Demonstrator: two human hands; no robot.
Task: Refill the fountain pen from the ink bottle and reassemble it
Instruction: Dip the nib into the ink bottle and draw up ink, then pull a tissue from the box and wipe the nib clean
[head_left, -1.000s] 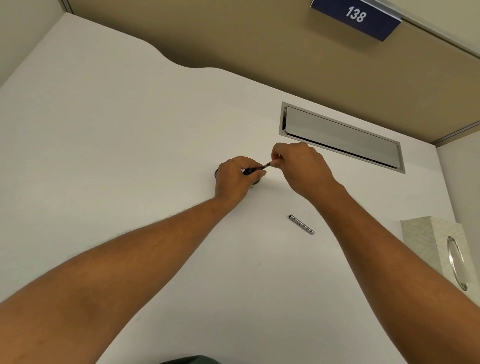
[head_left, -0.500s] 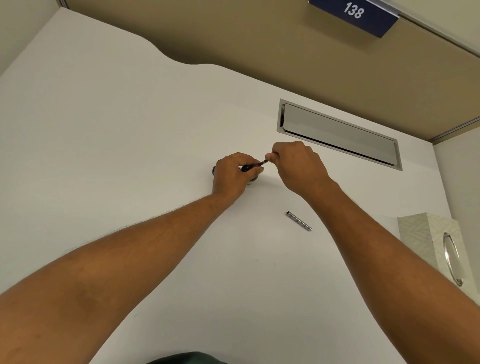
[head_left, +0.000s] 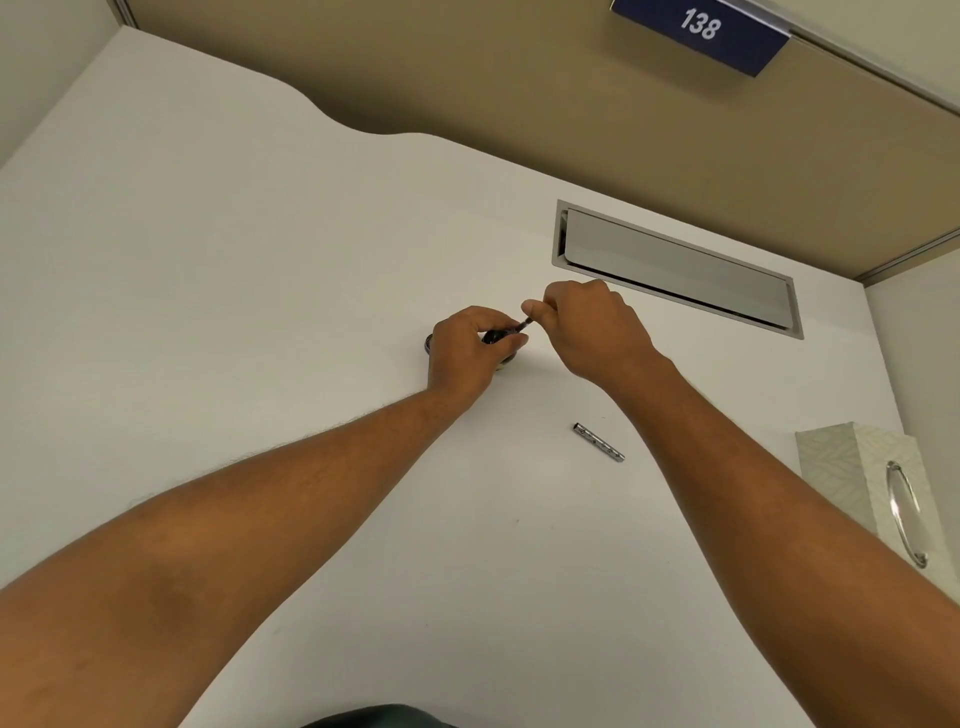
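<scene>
**Both hands on the pen, right over the ink bottle**

While the small dark glass ink bottle (head_left: 429, 344) sits mid-table, mostly hidden behind the left hand (head_left: 464, 349), both hands meet just above it. That left hand is curled around the dark front section of the fountain pen (head_left: 497, 335), which slants up to the right. Fingers of the right hand (head_left: 592, 328) are pinched tight on the pen's thin upper end (head_left: 525, 324). Whether the nib is in the ink can't be seen. Off to the near right, the silver metal pen barrel (head_left: 598, 442) lies loose on the plain white table (head_left: 218, 291), well apart from both hands. Farther right stands a pale patterned tissue box (head_left: 852, 467).
</scene>
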